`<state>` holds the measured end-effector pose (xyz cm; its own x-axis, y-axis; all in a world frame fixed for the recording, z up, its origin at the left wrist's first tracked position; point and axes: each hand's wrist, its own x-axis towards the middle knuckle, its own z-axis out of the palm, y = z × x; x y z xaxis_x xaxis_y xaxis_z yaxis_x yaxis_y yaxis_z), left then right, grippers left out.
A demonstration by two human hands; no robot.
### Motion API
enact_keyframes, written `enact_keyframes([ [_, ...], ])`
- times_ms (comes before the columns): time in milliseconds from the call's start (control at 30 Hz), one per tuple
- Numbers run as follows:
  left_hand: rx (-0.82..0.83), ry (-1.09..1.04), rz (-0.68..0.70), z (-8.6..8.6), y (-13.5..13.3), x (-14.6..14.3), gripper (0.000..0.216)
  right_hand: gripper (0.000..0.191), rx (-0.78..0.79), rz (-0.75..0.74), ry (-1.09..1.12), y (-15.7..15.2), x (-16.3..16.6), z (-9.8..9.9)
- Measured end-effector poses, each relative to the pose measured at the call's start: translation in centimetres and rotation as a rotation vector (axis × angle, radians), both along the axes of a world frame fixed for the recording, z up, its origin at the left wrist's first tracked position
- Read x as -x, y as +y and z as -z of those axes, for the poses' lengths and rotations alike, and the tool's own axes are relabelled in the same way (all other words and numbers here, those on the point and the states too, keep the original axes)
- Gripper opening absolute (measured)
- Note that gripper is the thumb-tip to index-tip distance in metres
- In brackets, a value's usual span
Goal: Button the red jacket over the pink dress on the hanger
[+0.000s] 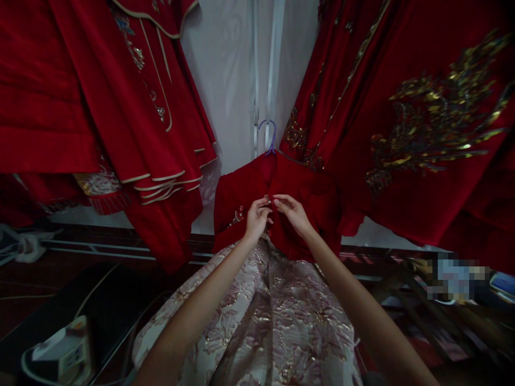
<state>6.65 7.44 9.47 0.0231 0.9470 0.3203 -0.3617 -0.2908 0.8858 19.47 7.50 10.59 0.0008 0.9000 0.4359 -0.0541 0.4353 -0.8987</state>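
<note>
A small red velvet jacket (241, 198) hangs on a purple hanger (270, 136) in front of a white panel. Below it spreads a pale brocade skirt (265, 316) with a floral pattern. My left hand (257, 217) and my right hand (293, 214) meet at the jacket's front opening, fingers pinched together on a small fastening at its chest. What exactly the fingertips grip is too small to make out.
Large red embroidered garments hang at the left (120, 107) and the right (422, 123), close on both sides. A white and grey appliance (60, 354) sits at the lower left on a dark surface. Cluttered items lie at the lower right.
</note>
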Motion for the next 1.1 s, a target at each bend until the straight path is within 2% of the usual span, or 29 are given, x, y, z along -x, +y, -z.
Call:
enact_keyframes([
  [167, 0.040, -0.015, -0.022, -0.1, 0.2, -0.4, 0.030, 0.030, -0.046, 0.097, -0.042, 0.5, 0.5, 0.3],
  [367, -0.014, 0.008, -0.051, 0.1, 0.4, -0.8, 0.026, 0.032, -0.097, 0.157, -0.056, 1.2, 0.9, 0.8],
  [600, -0.263, 0.364, -0.219, 0.1, 0.8, 0.8, 0.022, 0.030, -0.197, 0.303, -0.236, 0.0, 1.1, -0.1],
  [833, -0.283, 0.399, -0.204, -1.4, 0.7, 2.1, 0.017, 0.033, -0.229, 0.273, -0.276, -1.7, 1.6, -1.0],
  [1100, -0.288, 0.487, -0.153, -2.2, 1.5, 3.4, 0.016, 0.032, -0.213, 0.231, -0.242, -1.0, 1.5, -1.2],
])
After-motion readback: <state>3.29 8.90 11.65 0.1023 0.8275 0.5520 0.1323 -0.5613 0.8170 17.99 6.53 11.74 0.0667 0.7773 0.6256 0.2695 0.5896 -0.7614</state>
